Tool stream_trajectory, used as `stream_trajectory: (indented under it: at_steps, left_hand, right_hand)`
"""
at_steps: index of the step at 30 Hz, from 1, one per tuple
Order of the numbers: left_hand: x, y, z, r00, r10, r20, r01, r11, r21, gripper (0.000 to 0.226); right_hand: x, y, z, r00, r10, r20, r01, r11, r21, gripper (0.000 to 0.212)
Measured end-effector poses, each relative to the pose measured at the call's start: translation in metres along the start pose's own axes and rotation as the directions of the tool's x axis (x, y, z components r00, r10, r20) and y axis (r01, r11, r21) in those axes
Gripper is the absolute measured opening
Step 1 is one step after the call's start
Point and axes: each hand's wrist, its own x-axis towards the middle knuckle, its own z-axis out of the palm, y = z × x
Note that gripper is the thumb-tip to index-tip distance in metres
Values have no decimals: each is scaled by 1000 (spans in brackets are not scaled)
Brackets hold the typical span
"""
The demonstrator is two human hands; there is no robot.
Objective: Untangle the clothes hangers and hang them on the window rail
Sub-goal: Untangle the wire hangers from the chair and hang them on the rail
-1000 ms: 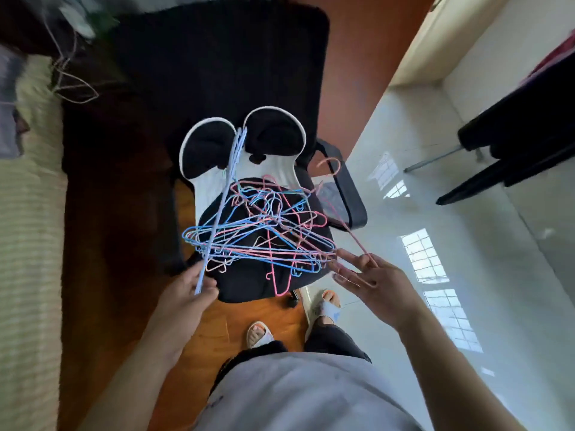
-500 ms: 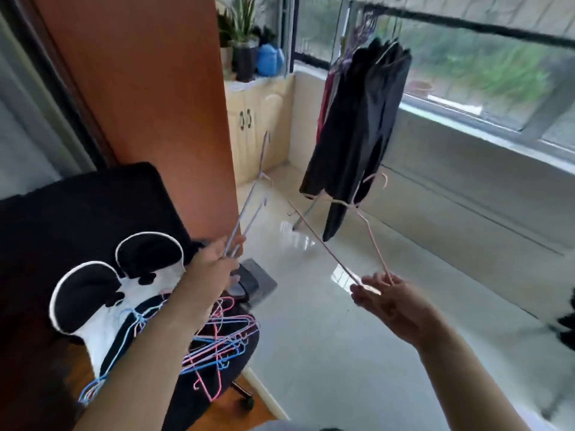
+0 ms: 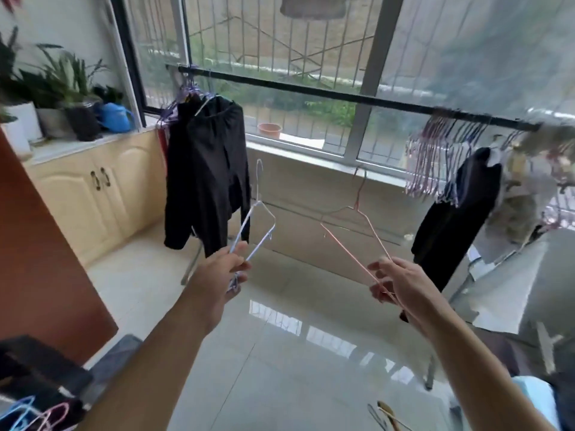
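Up in the middle of the frame, both hands are raised toward the window, each with one wire hanger. The left hand, left of centre, has its fingers curled round the lower end of a pale blue hanger, whose hook points up in front of the black garment hanging at the left end of the rail. The right hand, right of centre, pinches the bottom wire of a pink hanger between thumb and fingertips; its hook rises toward the sill. Neither hanger touches the black window rail, which runs across the upper part of the frame from left to right. At the rail's right end hangs a cluster of hangers, beside another dark garment. A few tangled hangers show at the lower left corner. Potted plants stand on the cream cabinet at upper left.
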Motion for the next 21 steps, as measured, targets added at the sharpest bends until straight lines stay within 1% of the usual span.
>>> stream_trajectory:
  at_steps: [4,6,10,16,21]
  left_hand:
    - [20,26,89,993,45,110,-45,999,-2,26]
    - [33,39,126,983,71,172,-70,997,-9,27]
    - [62,66,180,964,96,249,-100,995,5,26]
    - [119,102,217,933,151,326,-172,985,35,25]
    - [189,139,212,920,210,332,-249,965,79,21]
  right_hand:
    - [26,-25,-72,993,-66,-98,64,998,-25,36]
    - [38,-32,-93,988,-73,-139,73,997,-5,38]
    - [62,-41,-113,982,-65,-179,69,997,18,38]
    - [116,-73,-105,984,-55,-169,62,997,39,33]
    - [186,-113,-68,986,-80,-146,83,996,15,31]
